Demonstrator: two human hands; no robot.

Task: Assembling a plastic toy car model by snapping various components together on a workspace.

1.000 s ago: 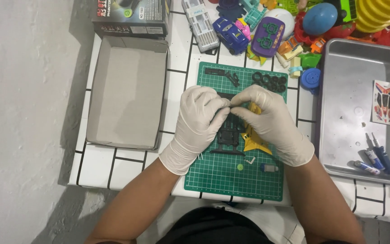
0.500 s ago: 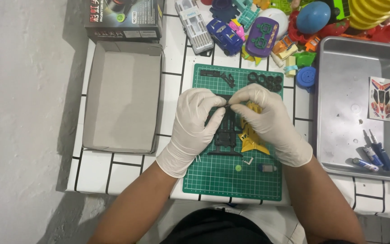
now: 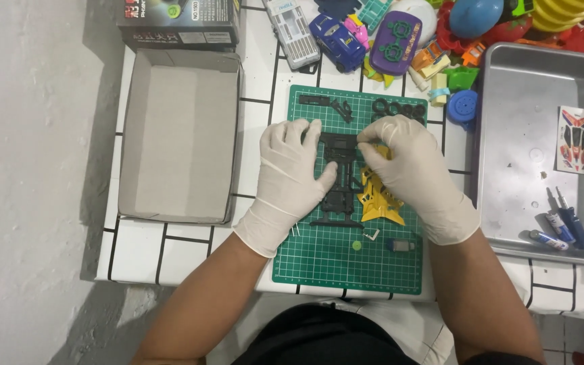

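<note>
Here, black toy car chassis [image 3: 341,172] at the middle of the green cutting mat [image 3: 326,260], gloved left hand [image 3: 292,177] gripping its left side, gloved right hand [image 3: 410,172] pinching its upper right corner, perhaps a small part, yellow body shell [image 3: 376,199] just right, metal tray [image 3: 515,155] beyond the mat's right edge.

I have one view only, from the head camera, looking almost straight down at the bench [image 3: 190,260] from close above. The green mat [image 3: 346,263] sits mid-frame, forearms entering from the near edge.
</note>
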